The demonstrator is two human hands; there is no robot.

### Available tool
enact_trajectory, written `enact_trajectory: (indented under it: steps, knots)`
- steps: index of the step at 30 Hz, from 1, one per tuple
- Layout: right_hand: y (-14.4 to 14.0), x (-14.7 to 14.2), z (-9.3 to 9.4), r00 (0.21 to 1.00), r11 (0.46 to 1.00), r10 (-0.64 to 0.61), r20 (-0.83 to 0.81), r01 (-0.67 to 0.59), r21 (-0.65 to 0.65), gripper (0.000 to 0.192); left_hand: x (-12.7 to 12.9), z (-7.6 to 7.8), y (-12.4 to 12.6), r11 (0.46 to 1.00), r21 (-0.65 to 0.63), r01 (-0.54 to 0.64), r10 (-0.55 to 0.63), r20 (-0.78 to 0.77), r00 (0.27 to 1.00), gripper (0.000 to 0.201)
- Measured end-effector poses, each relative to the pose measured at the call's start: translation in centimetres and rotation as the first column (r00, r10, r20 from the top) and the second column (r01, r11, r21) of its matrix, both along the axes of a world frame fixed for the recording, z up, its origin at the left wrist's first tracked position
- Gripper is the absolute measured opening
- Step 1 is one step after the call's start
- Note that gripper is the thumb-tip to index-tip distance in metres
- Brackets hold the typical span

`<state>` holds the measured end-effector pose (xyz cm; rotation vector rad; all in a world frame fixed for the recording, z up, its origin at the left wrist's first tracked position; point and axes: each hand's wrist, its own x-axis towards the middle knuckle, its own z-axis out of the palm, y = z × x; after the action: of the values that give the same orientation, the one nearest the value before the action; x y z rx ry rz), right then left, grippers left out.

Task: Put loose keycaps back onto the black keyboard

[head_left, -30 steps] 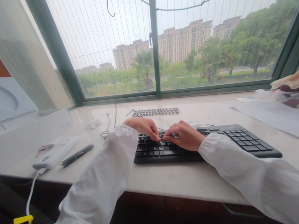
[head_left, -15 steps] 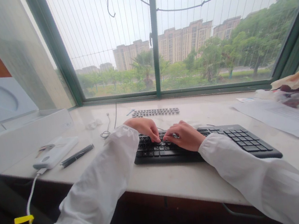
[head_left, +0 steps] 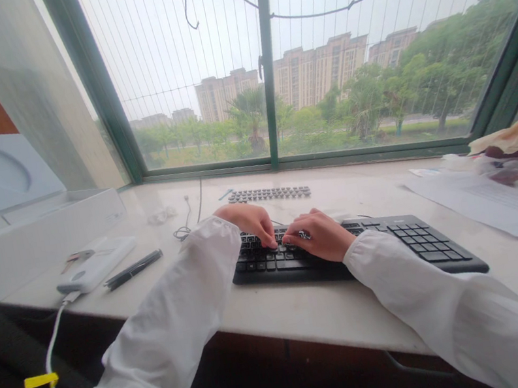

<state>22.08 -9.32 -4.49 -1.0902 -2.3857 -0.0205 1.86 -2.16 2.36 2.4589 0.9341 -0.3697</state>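
Fingers of both hands rest curled on the keys of the black keyboard (head_left: 348, 248), which lies flat on the pale worktop (head_left: 308, 311) near its front edge. The left hand (head_left: 248, 222) covers the upper-left key rows; the right hand (head_left: 320, 236) sits just beside it, and its fingers appear to pinch a small pale piece, possibly a loose keycap (head_left: 303, 235), too small to identify with certainty. The left fingers are bent and close together, holding nothing.

Risk 1: the small piece may slip from the pinch and fall between the keys or off the worktop edge, since the hold is a fingertip hold only.

Risk 2: both white sleeves drape over the front edge and the keyboard; a forearm shift may drag the keyboard toward the edge.

Risk 3: a row of loose grey key parts (head_left: 269, 194) lies behind the keyboard, near the window; a careless reach may scatter them. The pen (head_left: 133, 269) and white power bank (head_left: 96, 265) lie well apart, to the left.
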Motion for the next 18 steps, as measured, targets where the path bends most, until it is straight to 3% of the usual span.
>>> enact_trajectory:
  steps: [18]
  knots:
    - [0.00, -0.02, 0.01, 1.000, 1.000, 0.003, 0.002, -0.003, 0.001, 0.025, 0.00, -0.11, 0.23, 1.000, -0.003, -0.016, 0.016, 0.011, 1.000, 0.040]
